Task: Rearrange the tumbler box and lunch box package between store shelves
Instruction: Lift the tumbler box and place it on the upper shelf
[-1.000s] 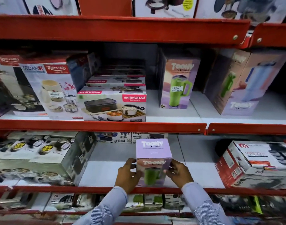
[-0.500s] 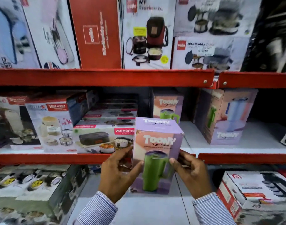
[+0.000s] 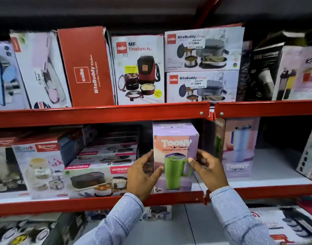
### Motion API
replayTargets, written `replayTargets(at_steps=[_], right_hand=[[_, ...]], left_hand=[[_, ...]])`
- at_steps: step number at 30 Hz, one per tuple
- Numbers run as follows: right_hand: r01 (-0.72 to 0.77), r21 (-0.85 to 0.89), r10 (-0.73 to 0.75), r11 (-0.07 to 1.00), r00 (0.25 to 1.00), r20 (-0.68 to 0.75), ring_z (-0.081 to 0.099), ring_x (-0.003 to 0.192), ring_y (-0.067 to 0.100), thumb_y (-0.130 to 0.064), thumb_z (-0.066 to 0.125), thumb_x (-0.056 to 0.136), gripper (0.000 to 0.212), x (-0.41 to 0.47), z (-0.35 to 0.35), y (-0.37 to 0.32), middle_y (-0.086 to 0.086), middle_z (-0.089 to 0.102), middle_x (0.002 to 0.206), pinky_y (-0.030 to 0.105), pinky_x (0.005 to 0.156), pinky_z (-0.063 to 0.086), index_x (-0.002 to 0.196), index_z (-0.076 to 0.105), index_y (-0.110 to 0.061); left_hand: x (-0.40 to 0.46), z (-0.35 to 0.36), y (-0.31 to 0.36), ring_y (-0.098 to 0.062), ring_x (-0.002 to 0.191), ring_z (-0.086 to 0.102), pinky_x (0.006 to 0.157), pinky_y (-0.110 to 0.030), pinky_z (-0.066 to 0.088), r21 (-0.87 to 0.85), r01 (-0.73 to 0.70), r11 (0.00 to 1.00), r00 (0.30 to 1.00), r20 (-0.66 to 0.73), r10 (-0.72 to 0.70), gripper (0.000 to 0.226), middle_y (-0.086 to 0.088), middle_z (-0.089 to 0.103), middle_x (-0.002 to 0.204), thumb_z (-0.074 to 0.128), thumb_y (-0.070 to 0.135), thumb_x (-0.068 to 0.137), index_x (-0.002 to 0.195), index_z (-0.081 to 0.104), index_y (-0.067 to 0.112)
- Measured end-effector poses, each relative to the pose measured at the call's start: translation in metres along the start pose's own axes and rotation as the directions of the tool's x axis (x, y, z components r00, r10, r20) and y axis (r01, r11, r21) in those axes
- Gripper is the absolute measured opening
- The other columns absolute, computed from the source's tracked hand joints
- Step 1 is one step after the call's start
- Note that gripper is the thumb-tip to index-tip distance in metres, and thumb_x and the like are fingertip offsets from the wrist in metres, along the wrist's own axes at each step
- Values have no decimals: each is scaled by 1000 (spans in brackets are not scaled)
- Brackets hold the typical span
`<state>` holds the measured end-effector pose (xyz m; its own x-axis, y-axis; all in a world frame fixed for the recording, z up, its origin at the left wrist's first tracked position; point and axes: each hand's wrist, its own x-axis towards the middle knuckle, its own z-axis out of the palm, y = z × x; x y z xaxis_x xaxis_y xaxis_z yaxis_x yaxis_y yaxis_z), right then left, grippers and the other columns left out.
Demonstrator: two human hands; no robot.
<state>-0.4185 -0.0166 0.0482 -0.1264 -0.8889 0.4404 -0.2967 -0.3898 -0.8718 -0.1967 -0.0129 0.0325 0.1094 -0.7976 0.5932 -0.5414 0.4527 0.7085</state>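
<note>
A lilac Toony tumbler box (image 3: pixel 175 149) with a green mug picture stands upright at the front of the middle shelf (image 3: pixel 98 203). My left hand (image 3: pixel 142 175) grips its left side and my right hand (image 3: pixel 209 169) grips its right side. To the left of the tumbler box lies a stack of Varmora lunch box packages (image 3: pixel 96 174), close beside my left hand. The box's base is level with the shelf's red lip; whether it rests on the shelf I cannot tell.
Another Toony box (image 3: pixel 240 147) with a blue tumbler stands right of the held box. Cello lunch box packages (image 3: pixel 202 68) fill the top shelf. A Rishabh box (image 3: pixel 40 167) stands at the left. Boxes lie on the lower shelf (image 3: pixel 282 225).
Both hands have lifted the tumbler box from the lower shelf up to the middle shelf and pushed it in beside the Varmora packages. The view has tilted upward.
</note>
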Motion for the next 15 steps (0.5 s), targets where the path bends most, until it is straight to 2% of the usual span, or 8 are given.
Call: replayTargets(at_steps=[1, 4, 6, 7, 9, 10, 13, 15], right_hand=[[-7, -1, 7, 1000, 1000, 6, 67, 105, 15, -50, 69, 69, 54, 7, 1, 8, -8, 74, 109, 47, 96, 54, 120, 62, -35], [-41, -28, 41, 999, 999, 13, 66, 106, 19, -31, 72, 79, 45, 18, 5, 19, 0, 73, 111, 46, 96, 54, 123, 62, -23], [-57, -53, 58, 997, 998, 17, 67, 105, 21, -21, 70, 83, 39, 21, 8, 22, 0, 72, 106, 35, 91, 55, 121, 63, -17], [-63, -63, 65, 996, 998, 20, 67, 102, 19, -18, 69, 84, 36, 22, 9, 25, 1, 72, 104, 24, 85, 54, 119, 64, -15], [-65, -88, 67, 994, 998, 20, 66, 91, 8, -14, 68, 85, 34, 23, 10, 29, 0, 70, 102, 2, 70, 47, 119, 64, -11], [-58, -94, 60, 994, 998, 18, 64, 86, 3, -13, 67, 86, 34, 23, 11, 29, -1, 69, 101, -2, 66, 44, 119, 64, -11], [-37, -102, 39, 994, 999, 19, 61, 84, -4, -15, 67, 86, 34, 24, 11, 31, -6, 67, 100, -7, 64, 41, 120, 64, -12], [-29, -108, 33, 994, 999, 27, 58, 83, -9, -17, 67, 86, 35, 24, 10, 33, -5, 68, 103, -6, 65, 41, 121, 63, -12]], left_hand=[[2, 5, -2, -10, 92, 73, 87, -34, 62, 2, 16, 1000, 1000, 2, -16, 68, 3, 77, 112, 81, 40, 73, 136, 60, 26], [7, 17, -9, -13, 95, 73, 90, -40, 61, -13, 52, 999, 999, 13, -52, 66, 2, 77, 114, 80, 36, 74, 135, 60, 23], [9, 24, -13, -14, 96, 73, 92, -40, 60, -12, 74, 997, 997, 18, -74, 62, 5, 76, 112, 81, 32, 74, 132, 61, 23], [9, 27, -14, -15, 95, 73, 92, -39, 59, -4, 90, 996, 996, 19, -90, 59, 6, 75, 110, 81, 30, 75, 131, 62, 22], [9, 32, -18, -16, 94, 73, 92, -37, 59, 2, 111, 994, 994, 22, -111, 57, 7, 74, 107, 81, 27, 77, 130, 63, 19], [8, 34, -21, -15, 94, 74, 91, -34, 59, -1, 106, 994, 994, 20, -105, 56, 7, 74, 107, 81, 27, 77, 130, 63, 19], [8, 35, -24, -9, 89, 73, 85, -20, 57, 13, 104, 994, 994, 30, -105, 54, 11, 72, 102, 81, 27, 78, 129, 63, 19], [9, 35, -24, -5, 87, 73, 83, -17, 56, 13, 101, 995, 994, 41, -102, 53, 13, 73, 101, 80, 30, 78, 128, 63, 24]])
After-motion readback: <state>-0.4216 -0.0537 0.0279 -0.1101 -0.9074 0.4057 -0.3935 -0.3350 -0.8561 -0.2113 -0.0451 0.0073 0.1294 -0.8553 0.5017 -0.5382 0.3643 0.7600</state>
